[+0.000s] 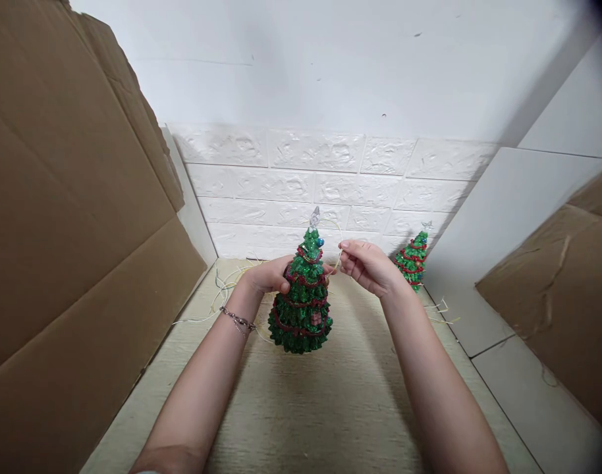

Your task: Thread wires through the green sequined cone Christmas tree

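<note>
Head view, I'm seeing the beige worktop between cardboard sheets. Mid-worktop, a glittery green Christmas tree has my left hand fingers curled around it; right hand fingers pinch a thin wire. Smaller tree far right.

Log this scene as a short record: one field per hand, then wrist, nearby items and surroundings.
left hand: holds the glittery green tree ornament, which has red garland
right hand: pinches a thin pale wire beside the ornament's top
wrist: chain bracelet on the left wrist
nearby items: smaller green tree ornament; loose wires
surroundings: woven beige mat; white brick-pattern wall panel; cardboard sheet
</note>
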`<state>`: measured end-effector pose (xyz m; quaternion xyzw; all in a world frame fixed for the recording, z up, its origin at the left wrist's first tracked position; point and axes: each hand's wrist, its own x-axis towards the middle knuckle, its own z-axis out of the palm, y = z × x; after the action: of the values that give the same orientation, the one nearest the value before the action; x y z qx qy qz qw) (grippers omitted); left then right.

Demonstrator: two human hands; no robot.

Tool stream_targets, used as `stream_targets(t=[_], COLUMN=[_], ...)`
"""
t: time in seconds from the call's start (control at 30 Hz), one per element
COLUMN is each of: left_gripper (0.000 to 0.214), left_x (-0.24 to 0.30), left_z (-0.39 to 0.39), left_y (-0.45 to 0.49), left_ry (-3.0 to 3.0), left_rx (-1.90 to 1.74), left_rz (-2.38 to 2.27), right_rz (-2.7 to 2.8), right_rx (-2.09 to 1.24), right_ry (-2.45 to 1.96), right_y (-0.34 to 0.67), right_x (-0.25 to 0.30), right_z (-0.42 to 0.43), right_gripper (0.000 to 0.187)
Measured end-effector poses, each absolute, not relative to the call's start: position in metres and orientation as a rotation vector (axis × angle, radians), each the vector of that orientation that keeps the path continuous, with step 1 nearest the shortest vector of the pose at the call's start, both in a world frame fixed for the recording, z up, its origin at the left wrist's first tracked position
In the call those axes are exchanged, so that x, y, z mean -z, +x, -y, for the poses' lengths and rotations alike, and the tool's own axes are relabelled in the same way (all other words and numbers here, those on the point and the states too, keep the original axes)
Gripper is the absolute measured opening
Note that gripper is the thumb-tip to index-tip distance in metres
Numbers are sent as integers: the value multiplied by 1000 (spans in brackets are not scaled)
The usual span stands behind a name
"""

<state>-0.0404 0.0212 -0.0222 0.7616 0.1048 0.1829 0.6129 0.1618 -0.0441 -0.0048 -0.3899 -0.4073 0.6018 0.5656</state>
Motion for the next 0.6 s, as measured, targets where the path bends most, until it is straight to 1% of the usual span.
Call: stream_targets(t=[0.2,0.33,0.5,0.6], left_gripper=[83,88,90,92], left_x=[29,27,21,22], left_z=[-27,-26,-19,-19], left_y=[-40,-41,-39,-36], left_ry=[1667,1683,1708,1725], left_rx=[-384,-391,-330,-366], left_rz=[-170,-186,-183,-95], right_rz=[978,1027,1105,1191], right_rx=[-1301,-1262,-1327,-1374], right_ry=[-869,-795,-760,-758], right_y=[162,159,155,155], right_x=[7,8,9,12], right_z=[41,42,45,45], right_gripper=[28,29,31,29])
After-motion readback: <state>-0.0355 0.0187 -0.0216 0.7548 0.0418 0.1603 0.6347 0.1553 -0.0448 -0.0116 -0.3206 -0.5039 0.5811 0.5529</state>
